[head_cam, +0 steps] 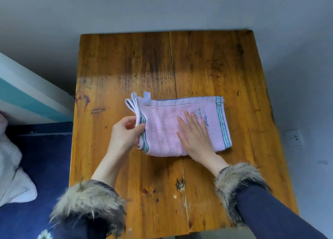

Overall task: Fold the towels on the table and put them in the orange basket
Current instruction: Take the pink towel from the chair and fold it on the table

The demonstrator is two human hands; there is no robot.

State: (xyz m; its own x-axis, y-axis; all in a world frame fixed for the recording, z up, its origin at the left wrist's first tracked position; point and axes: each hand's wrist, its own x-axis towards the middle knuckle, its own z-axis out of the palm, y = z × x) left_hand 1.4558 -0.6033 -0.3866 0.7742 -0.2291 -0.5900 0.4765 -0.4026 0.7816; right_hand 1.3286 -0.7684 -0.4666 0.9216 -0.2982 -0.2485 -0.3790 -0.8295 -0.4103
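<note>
A pink towel (165,127) with green and blue stripes at both short ends lies folded in the middle of the wooden table (126,67). My left hand (126,132) pinches the towel's left striped edge and lifts it slightly off the table. My right hand (196,136) lies flat, fingers spread, on the towel's middle, pressing it down. A white label sticks up at the towel's far left corner. No orange basket is in view.
A bed with a dark blue cover (39,157) and a white cloth (12,175) stands to the left of the table. A grey wall with a socket (294,138) is to the right. Bare wood surrounds the towel.
</note>
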